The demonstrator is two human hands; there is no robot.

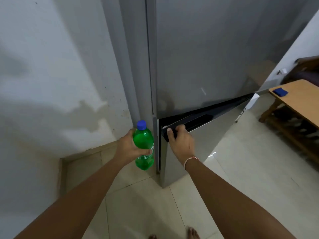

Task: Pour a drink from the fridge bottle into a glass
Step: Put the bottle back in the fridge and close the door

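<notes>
The left hand [128, 149] is wrapped round the middle of the green bottle [144, 145], thumb across its front, holding it upright with the blue cap [141, 125] still on, just left of the fridge [198, 57] corner. The right hand [180, 140] has its fingers curled over the dark handle [174, 131] at the top edge of the lower door [195, 149], thumb on the near face.

The step in hand looks like closing that door; it stands slightly ajar, with a dark gap down its left edge. To do it well, push steadily at the handle until the seal meets, and slip the fingers off the top edge as it seats so they are not pinched under the upper door. Keep the bottle vertical and clear of the gap, since it hangs right beside the closing edge.

No glass is in view, so pouring is well off yet. The wall [51, 66] crowds the left and the fridge fills the far side. Open tiled floor [241, 178] lies to the right and near, and bare toes [193, 232] show at the near edge. A wooden counter [300, 100] with a blue item [280, 92] on it stands far right, its corner jutting toward the floor path; turning that way looks like the freest route, provided the bottle swings wide of the corner.
</notes>
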